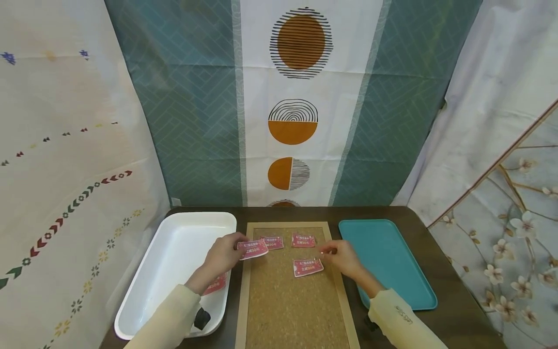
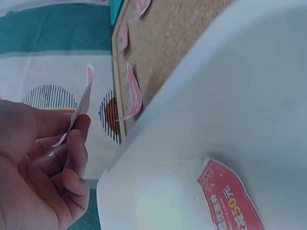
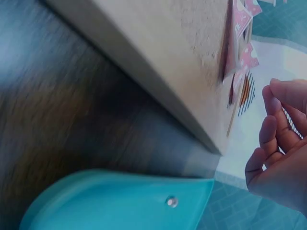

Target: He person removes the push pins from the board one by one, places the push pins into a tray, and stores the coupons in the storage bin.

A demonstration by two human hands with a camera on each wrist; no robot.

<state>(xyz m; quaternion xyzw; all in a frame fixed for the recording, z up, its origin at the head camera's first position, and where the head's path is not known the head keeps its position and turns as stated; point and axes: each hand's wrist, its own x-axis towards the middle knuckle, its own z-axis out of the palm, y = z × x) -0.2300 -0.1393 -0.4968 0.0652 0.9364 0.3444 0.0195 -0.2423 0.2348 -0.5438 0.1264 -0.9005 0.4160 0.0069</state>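
My left hand pinches a pink-and-white coupon between thumb and fingers, over the left side of the corkboard. In the left wrist view the coupon stands edge-on and slightly curved. Several similar coupons are on the board: one beside the held coupon, one at top right, and one lower, near my right fingertips. My right hand hovers at the board's right edge, thumb and index fingertips together. I cannot tell whether something small sits between them.
A white tray at left holds another coupon and lies partly under my left forearm. At right, a teal tray has a small clear pin in it. The dark table ends at a patterned curtain behind.
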